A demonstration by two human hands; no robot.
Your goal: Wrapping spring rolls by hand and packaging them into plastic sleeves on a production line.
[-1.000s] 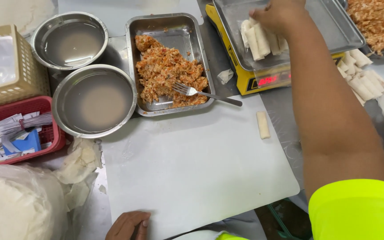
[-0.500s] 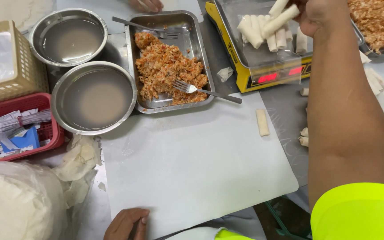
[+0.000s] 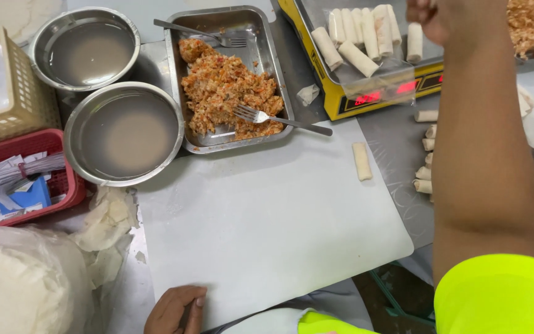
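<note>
Your right hand [image 3: 458, 18] reaches over the yellow scale [image 3: 353, 99] at the top edge of the view; its fingers are cut off there, so you cannot tell whether they pinch anything. The rolled spring rolls [image 3: 360, 37] lie in a row on the scale's tray, just beside that hand at its nine o'clock. One loose roll [image 3: 361, 161] lies on the white board [image 3: 267, 229], at six o'clock from the scale. Your left hand [image 3: 174, 309] rests at the board's near edge, fingers loosely curled, holding nothing.
</note>
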